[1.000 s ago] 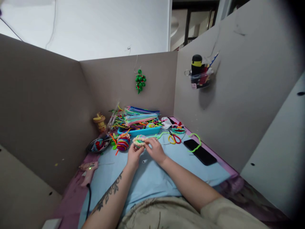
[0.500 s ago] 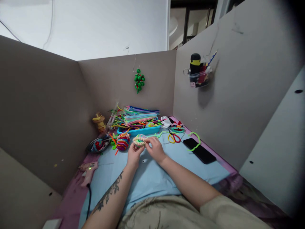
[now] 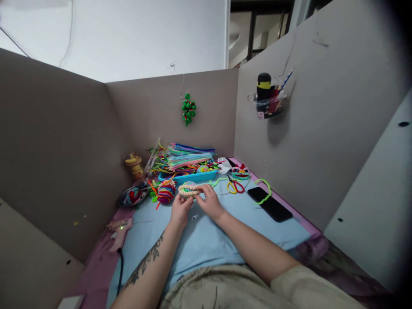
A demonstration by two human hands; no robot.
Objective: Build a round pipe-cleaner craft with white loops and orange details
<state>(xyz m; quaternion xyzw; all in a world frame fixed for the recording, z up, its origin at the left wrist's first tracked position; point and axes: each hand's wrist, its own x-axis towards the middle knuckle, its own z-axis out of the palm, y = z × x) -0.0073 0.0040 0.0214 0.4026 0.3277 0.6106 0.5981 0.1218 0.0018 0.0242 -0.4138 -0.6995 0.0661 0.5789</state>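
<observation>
Between my two hands is a small round coil of fuzzy pipe cleaner (image 3: pixel 188 189), cream at the rim with green and pink inside. My left hand (image 3: pixel 181 210) pinches its lower left edge. The fingers of my right hand (image 3: pixel 208 199) are closed on its right edge. A bright green pipe cleaner strand (image 3: pixel 222 180) stretches off to the right behind my right hand; where it joins the coil is hidden. Just left of the coil lies a striped, multicoloured pipe cleaner ball (image 3: pixel 166 191). A small white piece (image 3: pixel 194 217) rests on the blue cloth below my hands.
A blue tray (image 3: pixel 189 177) heaped with pipe cleaners (image 3: pixel 191 156) stands at the back. Scissors (image 3: pixel 235 186) and a black phone (image 3: pixel 270 204) lie to the right. On the left are a pink glue gun (image 3: pixel 121 234) and a dark bowl (image 3: pixel 127 197). Grey panels (image 3: pixel 170 107) enclose the table.
The coil has tilted slightly in my fingers, so its cream rim looks flatter and more open. My right fingers have shifted a little along its edge.
</observation>
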